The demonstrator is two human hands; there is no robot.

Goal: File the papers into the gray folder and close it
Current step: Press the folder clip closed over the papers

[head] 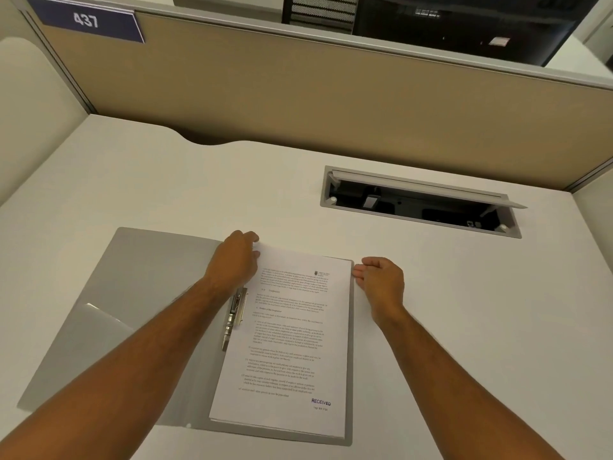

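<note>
A gray folder (132, 293) lies open and flat on the desk, its left flap spread out with a clear pocket near its lower left. A stack of printed papers (292, 346) stamped "RECEIVED" rests on the folder's right half, beside the metal clip (236, 313) at the spine. My left hand (235, 258) lies on the stack's top left corner, fingers curled over the far edge. My right hand (381, 282) touches the stack's upper right edge with its fingertips, holding nothing.
An open cable hatch (421, 202) with a raised lid is sunk into the white desk (199, 187) at the back right. Tan partition walls (331, 104) close off the back and left; a sign reads 437 (85, 19).
</note>
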